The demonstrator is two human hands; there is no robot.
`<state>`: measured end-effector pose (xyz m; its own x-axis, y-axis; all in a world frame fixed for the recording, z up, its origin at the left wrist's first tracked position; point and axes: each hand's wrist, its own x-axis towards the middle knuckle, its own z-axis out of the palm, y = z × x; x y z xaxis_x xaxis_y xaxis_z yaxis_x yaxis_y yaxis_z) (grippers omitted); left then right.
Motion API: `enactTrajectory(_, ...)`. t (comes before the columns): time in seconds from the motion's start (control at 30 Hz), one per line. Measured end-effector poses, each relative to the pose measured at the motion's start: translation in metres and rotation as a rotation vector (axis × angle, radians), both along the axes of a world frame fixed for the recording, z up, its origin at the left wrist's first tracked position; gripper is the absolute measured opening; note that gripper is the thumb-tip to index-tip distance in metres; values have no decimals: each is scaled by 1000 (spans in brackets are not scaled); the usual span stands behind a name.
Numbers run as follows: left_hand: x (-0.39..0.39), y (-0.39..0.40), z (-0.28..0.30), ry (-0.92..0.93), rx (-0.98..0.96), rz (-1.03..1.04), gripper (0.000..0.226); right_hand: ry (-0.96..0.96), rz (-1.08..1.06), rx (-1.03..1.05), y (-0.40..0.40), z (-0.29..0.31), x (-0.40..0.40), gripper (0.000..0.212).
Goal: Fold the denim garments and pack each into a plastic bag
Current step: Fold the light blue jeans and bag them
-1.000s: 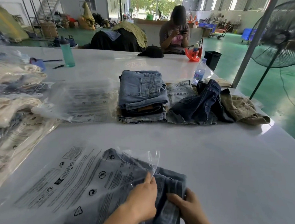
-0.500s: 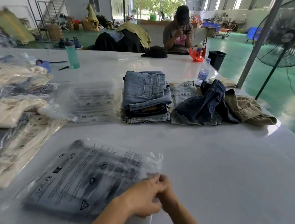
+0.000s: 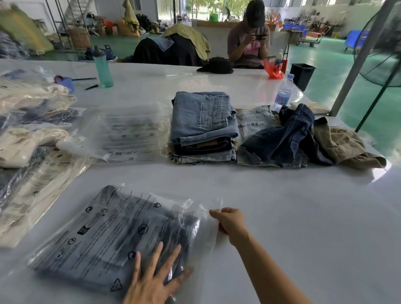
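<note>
Since the earlier frame: hands parted. Left hand (image 3: 154, 280) spread flat on the clear printed plastic bag (image 3: 107, 231) holding folded blue denim (image 3: 176, 231) on the white table (image 3: 296, 231); right hand (image 3: 229, 220) pinches — apparently — the mouth flap. Press air out, seal evenly.

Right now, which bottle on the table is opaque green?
The green bottle at far left, beside the pens. The other, the water bottle near the loose jeans, is clear with a blue cap.

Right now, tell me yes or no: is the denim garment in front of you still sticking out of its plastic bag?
No: the folded denim garment lies wholly inside the printed plastic bag, under the flat left hand.
</note>
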<state>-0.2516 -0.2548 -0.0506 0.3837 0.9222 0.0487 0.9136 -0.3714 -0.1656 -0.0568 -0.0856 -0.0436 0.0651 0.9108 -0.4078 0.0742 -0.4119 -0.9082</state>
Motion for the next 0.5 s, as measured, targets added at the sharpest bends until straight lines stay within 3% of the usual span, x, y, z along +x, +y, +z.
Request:
enactTrajectory(0.1,21,0,-20,-65,194,-47,54,-98,-73,108,12,6,1,29)
enactTrajectory(0.2,57,15,-16,-98,115,-60,70,-118,-141,163,35,21,5,21)
enactTrajectory(0.27,83,28,-11,-33,51,-52,64,-103,-135,155,49,30,11,8)
enactTrajectory(0.33,99,36,0,-14,-47,-44,54,-19,-58,62,53,34,16,10)
enactTrajectory(0.4,103,48,12,-161,-3,-90,40,35,10,-9,51,33,22,21)
enactTrajectory(0.5,98,96,34,-537,166,-41,34,39,-16,85,44,29,28,15)
